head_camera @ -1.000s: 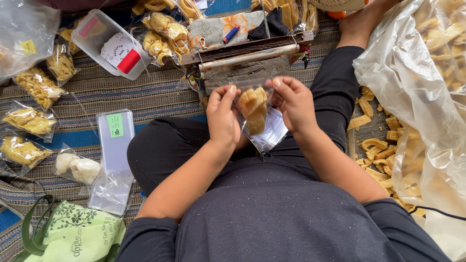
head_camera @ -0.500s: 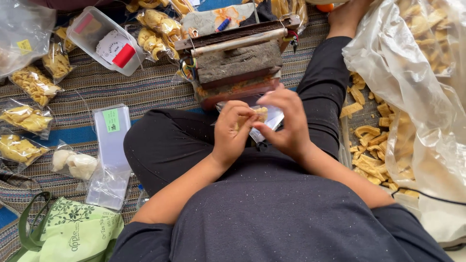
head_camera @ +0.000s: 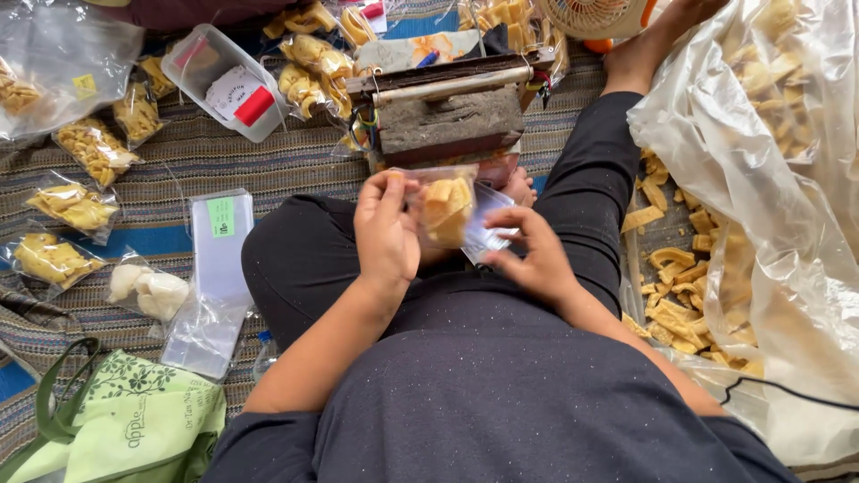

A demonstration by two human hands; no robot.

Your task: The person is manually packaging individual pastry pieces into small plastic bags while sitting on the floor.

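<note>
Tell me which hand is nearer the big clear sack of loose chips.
Right. The right hand holds the small snack bag closer to the sack; the left hand grips its far side.
</note>
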